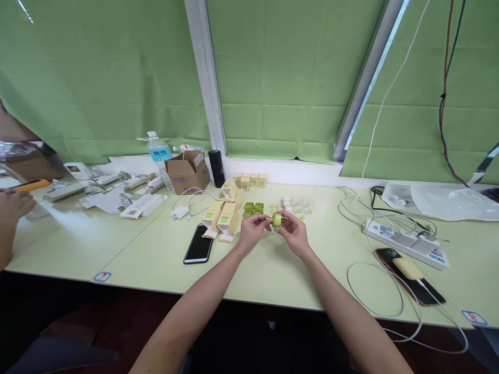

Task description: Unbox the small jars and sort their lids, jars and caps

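Over the table, my right hand (295,235) grips a small green rounded case (276,220) between thumb and fingers. My left hand (252,230) is closed in a pinch at the case's left side; what its fingertips hold is too small to make out. Just behind my left hand sit several green open containers (254,209) in a cluster. Tiny yellow pieces (274,207) lie beyond the case, beside small pale pink items (287,202) and clear packs with yellow parts (302,206).
Left of my hands are open cream boxes (226,215), a phone (198,244), a white charger (180,212), a cardboard carton (187,174) and a black bottle (216,169). Rightward lie a power strip (405,243), loose cables and another phone (427,293). Another person's hand (15,202) shows far left.
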{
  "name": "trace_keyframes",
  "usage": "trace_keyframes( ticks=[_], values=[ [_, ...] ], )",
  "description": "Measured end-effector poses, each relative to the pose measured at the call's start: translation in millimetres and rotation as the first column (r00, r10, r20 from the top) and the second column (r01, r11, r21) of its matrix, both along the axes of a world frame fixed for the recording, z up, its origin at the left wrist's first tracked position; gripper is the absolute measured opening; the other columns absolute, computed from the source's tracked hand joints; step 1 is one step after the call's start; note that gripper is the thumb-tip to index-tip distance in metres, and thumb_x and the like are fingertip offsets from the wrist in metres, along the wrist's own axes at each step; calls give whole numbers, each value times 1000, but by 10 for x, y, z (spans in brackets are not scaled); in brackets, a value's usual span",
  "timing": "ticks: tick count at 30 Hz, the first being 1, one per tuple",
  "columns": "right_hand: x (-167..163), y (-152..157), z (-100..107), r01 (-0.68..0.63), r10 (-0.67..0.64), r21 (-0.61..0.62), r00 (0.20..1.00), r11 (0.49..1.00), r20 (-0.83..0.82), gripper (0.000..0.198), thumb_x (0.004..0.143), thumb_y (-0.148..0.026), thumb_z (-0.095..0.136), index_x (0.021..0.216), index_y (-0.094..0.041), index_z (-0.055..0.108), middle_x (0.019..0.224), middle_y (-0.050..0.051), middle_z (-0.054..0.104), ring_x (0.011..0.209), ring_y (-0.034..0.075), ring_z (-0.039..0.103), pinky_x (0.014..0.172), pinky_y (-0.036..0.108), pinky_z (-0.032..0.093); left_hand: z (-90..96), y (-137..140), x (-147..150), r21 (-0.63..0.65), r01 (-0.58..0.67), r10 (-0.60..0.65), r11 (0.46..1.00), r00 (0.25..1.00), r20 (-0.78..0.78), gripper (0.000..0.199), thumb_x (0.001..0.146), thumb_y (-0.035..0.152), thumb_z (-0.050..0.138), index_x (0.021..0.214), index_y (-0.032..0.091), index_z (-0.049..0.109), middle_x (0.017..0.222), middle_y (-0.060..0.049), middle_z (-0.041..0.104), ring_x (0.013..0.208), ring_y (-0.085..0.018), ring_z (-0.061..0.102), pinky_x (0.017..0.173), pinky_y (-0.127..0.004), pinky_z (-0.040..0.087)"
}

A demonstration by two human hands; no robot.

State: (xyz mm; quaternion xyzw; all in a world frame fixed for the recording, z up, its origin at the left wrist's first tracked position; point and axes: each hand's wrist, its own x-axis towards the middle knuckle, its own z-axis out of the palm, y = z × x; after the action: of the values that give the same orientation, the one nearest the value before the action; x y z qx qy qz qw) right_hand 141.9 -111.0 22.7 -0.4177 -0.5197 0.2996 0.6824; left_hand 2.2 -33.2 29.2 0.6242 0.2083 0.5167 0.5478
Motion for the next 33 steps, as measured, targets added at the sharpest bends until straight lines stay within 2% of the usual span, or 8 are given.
trace_keyframes(
  ticks=[8,15,21,25,27,33],
  values=[
    [-19,-26,9,94,-107,79,977,992,184,39,79,-26,75,118,-27,69,116,6,66,99,22,70,94,42,60,1,-39,11,-71,44,-44,997,999,2,29,73,40,83,74,14,70,53,0,65,45,-12,61,51,-26,53],
    [12,-49,9,125,-146,88,941,988,306,38,82,-24,71,119,-27,69,119,8,65,99,23,69,94,41,60,22,-48,0,-85,70,-71,994,997,-17,28,72,38,83,72,15,67,51,1,63,43,-12,60,50,-25,53],
    [26,9,-34,107,-118,59,968,992,220,39,80,-28,75,118,-26,69,119,8,65,102,23,69,96,41,60,-10,-49,24,-41,29,-29,999,1000,2,29,73,40,83,76,14,71,61,-2,68,49,-13,63,55,-27,56],
    [13,26,-1,102,-105,49,992,994,76,44,78,-34,78,120,-26,68,117,7,67,99,23,70,93,43,61,27,-63,22,0,72,-72,997,997,39,38,76,43,82,98,14,75,78,-4,73,62,-15,70,66,-31,61],
    [7,17,22,95,-96,39,994,995,42,46,78,-34,79,122,-26,68,116,7,68,99,23,71,95,44,61,41,-58,16,4,79,-79,997,994,69,41,79,46,79,105,14,73,78,-4,72,65,-15,71,69,-31,62],
    [-16,-12,35,100,-104,48,992,994,77,42,78,-31,80,119,-27,70,117,6,66,101,23,70,100,45,59,10,2,28,-57,51,-47,997,997,66,34,74,44,83,86,14,72,66,-2,69,60,-15,69,68,-33,62]
  ],
)
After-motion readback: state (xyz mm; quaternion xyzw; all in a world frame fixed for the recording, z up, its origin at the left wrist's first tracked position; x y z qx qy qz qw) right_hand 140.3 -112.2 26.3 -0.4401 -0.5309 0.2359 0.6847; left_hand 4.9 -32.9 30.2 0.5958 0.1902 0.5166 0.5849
